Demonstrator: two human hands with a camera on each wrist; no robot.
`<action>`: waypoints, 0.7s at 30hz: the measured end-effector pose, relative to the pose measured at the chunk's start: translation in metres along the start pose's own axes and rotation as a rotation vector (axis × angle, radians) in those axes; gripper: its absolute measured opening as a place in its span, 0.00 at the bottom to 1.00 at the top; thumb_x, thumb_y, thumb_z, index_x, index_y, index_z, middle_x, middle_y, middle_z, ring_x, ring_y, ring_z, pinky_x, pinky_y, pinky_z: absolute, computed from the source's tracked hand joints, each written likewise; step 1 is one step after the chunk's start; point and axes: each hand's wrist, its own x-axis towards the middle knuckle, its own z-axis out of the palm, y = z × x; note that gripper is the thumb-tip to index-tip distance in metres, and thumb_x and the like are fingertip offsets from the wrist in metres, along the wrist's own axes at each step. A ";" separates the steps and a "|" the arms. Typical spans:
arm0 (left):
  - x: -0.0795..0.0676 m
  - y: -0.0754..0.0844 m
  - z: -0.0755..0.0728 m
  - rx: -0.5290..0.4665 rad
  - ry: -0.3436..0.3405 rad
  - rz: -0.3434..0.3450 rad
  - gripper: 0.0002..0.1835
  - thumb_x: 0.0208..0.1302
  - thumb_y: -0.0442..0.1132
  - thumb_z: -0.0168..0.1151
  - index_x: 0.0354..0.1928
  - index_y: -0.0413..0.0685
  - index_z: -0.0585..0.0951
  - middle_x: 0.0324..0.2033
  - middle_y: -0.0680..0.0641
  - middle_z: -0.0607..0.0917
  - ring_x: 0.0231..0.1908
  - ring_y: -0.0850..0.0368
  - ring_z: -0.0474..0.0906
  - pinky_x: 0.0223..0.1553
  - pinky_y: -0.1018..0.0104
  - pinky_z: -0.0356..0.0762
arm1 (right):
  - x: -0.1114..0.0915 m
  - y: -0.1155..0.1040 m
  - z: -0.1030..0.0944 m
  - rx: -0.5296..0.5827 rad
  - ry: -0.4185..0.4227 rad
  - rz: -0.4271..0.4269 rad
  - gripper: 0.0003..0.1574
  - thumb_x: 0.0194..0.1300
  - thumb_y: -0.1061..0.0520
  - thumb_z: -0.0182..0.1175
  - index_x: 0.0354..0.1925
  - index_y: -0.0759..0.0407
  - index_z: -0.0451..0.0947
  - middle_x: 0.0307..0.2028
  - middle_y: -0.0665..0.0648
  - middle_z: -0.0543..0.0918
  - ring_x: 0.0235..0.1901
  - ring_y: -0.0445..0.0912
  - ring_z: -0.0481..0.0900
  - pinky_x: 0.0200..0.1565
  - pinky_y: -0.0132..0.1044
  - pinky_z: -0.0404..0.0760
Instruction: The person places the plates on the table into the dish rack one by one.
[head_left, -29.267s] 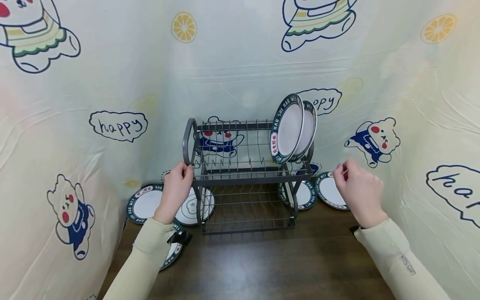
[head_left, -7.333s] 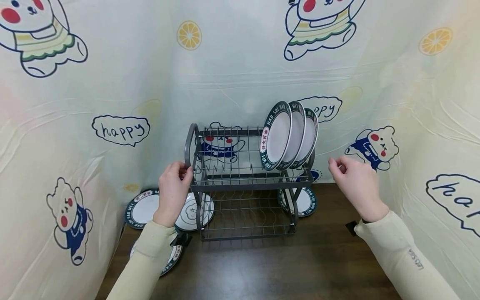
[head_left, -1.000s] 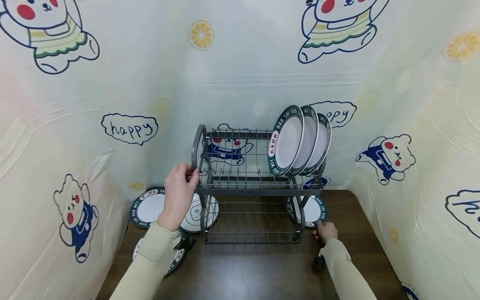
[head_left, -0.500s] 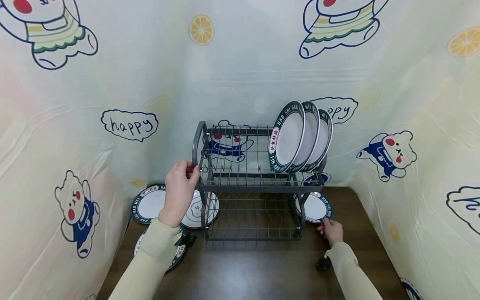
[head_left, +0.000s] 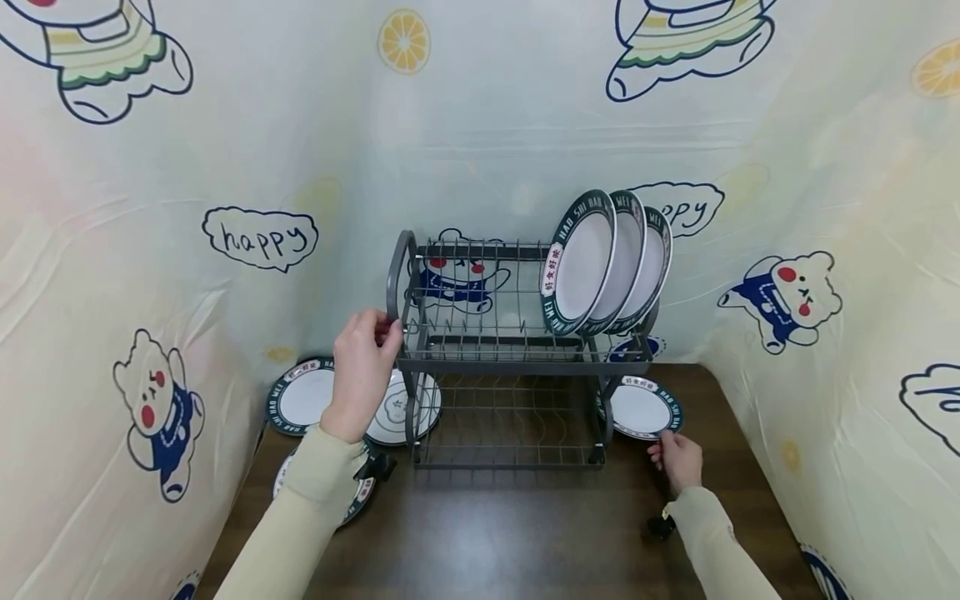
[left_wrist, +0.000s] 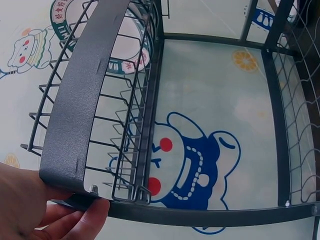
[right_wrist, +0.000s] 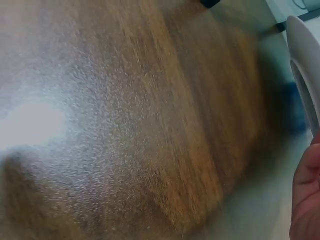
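A two-tier dark grey dish rack point(head_left: 517, 367) stands at the back of the table. My left hand point(head_left: 360, 371) grips its left side frame, thumb in front; the left wrist view shows the fingers at the frame's corner point(left_wrist: 67, 165). Three plates point(head_left: 581, 267) with green lettered rims lean upright at the right end of the upper tier. My right hand point(head_left: 681, 460) pinches the near rim of another green-rimmed plate point(head_left: 643, 410) beside the rack's right foot. In the right wrist view this plate's white underside point(right_wrist: 306, 62) shows, raised off the table; most fingers are hidden.
To the left of the rack lie a green-rimmed plate point(head_left: 303, 396), a white plate point(head_left: 405, 408) and another green-rimmed plate point(head_left: 363, 492), partly covered by the left arm. A printed curtain point(head_left: 480, 125) encloses the brown table point(head_left: 495, 533) at the back and sides.
A third plate has joined the two in the upper tier since the oldest frame. Over the last second my right hand has drawn the right-hand plate rightward from behind the rack's leg. My left hand stays.
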 end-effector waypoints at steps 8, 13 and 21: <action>0.001 0.001 0.000 -0.003 0.006 0.005 0.08 0.74 0.33 0.61 0.42 0.32 0.80 0.38 0.36 0.81 0.38 0.42 0.82 0.36 0.50 0.85 | -0.014 -0.008 -0.014 0.038 0.062 -0.016 0.23 0.78 0.54 0.49 0.35 0.71 0.80 0.19 0.49 0.83 0.19 0.41 0.78 0.23 0.33 0.79; 0.000 0.002 -0.001 -0.001 0.002 -0.005 0.07 0.75 0.33 0.61 0.43 0.32 0.80 0.38 0.36 0.81 0.38 0.42 0.81 0.36 0.50 0.85 | -0.022 -0.015 -0.024 0.053 0.088 -0.043 0.23 0.78 0.54 0.48 0.32 0.69 0.80 0.18 0.48 0.82 0.18 0.41 0.78 0.22 0.34 0.79; -0.001 0.001 -0.001 -0.005 -0.005 -0.013 0.08 0.76 0.34 0.60 0.43 0.32 0.80 0.38 0.37 0.81 0.38 0.43 0.81 0.37 0.49 0.85 | -0.043 -0.032 -0.040 0.064 0.137 -0.071 0.26 0.79 0.53 0.48 0.29 0.67 0.80 0.17 0.48 0.82 0.16 0.40 0.78 0.21 0.32 0.78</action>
